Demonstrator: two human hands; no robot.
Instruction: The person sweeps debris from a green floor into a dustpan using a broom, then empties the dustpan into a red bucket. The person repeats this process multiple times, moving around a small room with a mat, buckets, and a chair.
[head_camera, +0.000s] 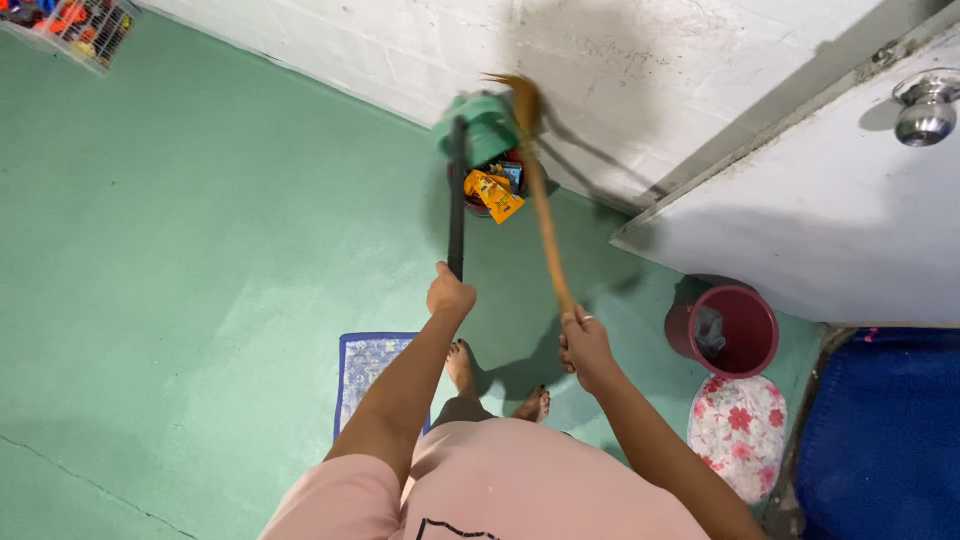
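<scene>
My left hand (450, 293) grips the black handle (457, 200) of a green dustpan (480, 128), which is lifted and tipped over a small bin (497, 190) holding colourful wrappers by the white wall. My right hand (585, 345) holds the wooden stick of a broom (545, 215); its brown bristles (520, 95) reach up against the dustpan's edge. Both arms stretch forward above my bare feet (462, 365).
A red bucket (735, 330) stands at the right below an open white door (800, 220) with a metal knob (925, 110). A floral mat (738, 432), a blue mat (365, 375), a blue cushion (885, 430) and a wire basket (75, 25) lie around the green floor.
</scene>
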